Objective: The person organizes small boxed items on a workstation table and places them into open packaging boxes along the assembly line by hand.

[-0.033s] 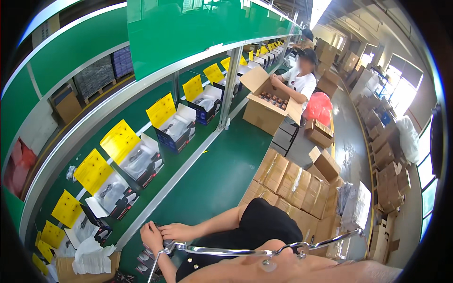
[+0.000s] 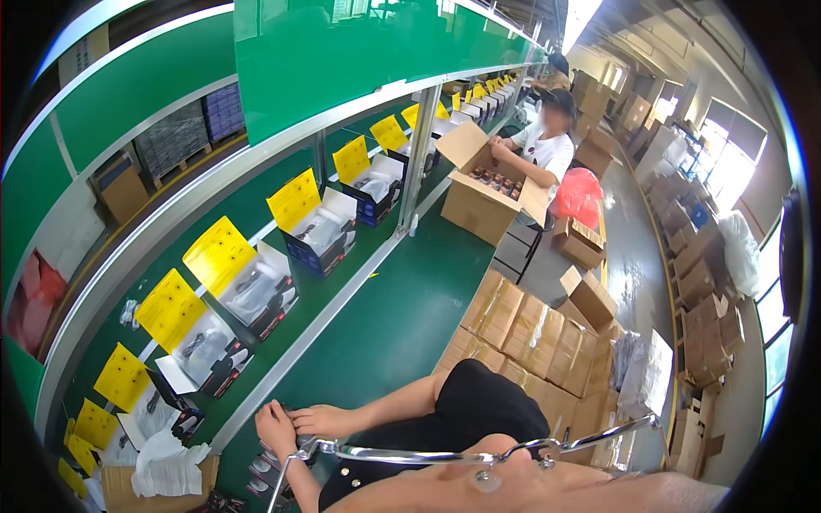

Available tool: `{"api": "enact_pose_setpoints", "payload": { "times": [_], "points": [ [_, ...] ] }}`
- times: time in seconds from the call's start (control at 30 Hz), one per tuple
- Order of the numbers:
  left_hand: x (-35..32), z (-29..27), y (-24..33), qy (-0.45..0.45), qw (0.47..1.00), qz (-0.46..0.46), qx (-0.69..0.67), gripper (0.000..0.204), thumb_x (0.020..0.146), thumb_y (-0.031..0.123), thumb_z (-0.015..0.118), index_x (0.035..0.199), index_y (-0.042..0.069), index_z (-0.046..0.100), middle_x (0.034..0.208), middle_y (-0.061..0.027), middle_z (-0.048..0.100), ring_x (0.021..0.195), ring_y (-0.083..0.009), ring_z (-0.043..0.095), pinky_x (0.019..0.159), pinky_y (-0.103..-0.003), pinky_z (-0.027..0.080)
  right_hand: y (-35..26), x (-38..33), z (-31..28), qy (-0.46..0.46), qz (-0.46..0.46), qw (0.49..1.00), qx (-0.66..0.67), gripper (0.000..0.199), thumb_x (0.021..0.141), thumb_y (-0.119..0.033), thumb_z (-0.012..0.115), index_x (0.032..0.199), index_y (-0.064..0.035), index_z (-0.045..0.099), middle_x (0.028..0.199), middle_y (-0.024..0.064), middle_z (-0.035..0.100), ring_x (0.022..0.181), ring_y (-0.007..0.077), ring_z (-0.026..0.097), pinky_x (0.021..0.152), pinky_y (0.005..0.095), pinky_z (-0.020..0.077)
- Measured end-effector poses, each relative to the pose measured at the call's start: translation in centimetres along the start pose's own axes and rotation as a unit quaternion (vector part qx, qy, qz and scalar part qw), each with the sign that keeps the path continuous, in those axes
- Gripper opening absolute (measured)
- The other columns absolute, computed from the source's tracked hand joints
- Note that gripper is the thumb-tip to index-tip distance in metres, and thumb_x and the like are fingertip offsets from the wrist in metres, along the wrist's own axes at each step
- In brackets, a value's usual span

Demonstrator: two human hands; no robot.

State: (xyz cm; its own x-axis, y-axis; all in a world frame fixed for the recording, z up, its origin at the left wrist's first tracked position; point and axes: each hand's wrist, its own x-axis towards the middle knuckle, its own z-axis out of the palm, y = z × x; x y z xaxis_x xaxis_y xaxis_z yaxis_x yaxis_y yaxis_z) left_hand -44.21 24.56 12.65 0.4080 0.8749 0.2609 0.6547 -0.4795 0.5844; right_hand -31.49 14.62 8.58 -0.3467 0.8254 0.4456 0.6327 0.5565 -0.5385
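My left hand (image 2: 274,429) and my right hand (image 2: 321,421) meet over the green bench (image 2: 368,329), near the metal rail. The left hand's fingers are curled in, and the right hand's fingertips touch or nearly touch it. A small dark piece shows just under the right hand, but what the fingers hold is hidden. Next to my left wrist lie several small dark-and-white pieces (image 2: 263,472), partly covered by the arm. Beyond the rail stands a row of open dark boxes (image 2: 205,355) with yellow lids, holding white bagged items and black cables.
A carton (image 2: 162,492) with crumpled white wrapping (image 2: 168,462) stands at lower left. Sealed cartons (image 2: 530,329) are packed to the right of the bench. Farther along, a co-worker (image 2: 547,141) reaches over an open carton (image 2: 479,209) of small packages. A metal post (image 2: 416,167) rises from the rail.
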Motion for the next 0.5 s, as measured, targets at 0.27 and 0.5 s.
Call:
{"api": "enact_pose_setpoints", "payload": {
  "times": [0.27,0.5],
  "points": [
    [-1.0,0.3,-1.1,-0.008,0.999,-0.017,-0.037,0.035,0.097,0.030,0.053,0.089,-0.001,0.067,0.085,-0.0201,0.067,0.082,-0.0394,0.062,0.073,-0.048,0.048,-1.1,-0.7,-1.1,-0.007,-0.017,1.000,0.014,0.058,0.065,-0.012,0.075,0.119,-0.0048,0.055,0.129,0.0126,0.053,0.136,0.0343,0.040,0.090,0.0466,0.0493],
    [-1.4,0.1,-0.9,-0.011,0.998,-0.033,-0.053,0.032,0.095,0.030,0.055,0.089,0.002,0.067,0.080,-0.0148,0.066,0.078,-0.0350,0.063,0.070,-0.046,0.049,-1.9,-2.2,-1.1,-0.019,-0.012,1.000,0.012,0.047,0.076,-0.012,0.066,0.120,-0.0028,0.054,0.133,0.0142,0.050,0.137,0.0349,0.039,0.093,0.0460,0.0483]
  ]
}}
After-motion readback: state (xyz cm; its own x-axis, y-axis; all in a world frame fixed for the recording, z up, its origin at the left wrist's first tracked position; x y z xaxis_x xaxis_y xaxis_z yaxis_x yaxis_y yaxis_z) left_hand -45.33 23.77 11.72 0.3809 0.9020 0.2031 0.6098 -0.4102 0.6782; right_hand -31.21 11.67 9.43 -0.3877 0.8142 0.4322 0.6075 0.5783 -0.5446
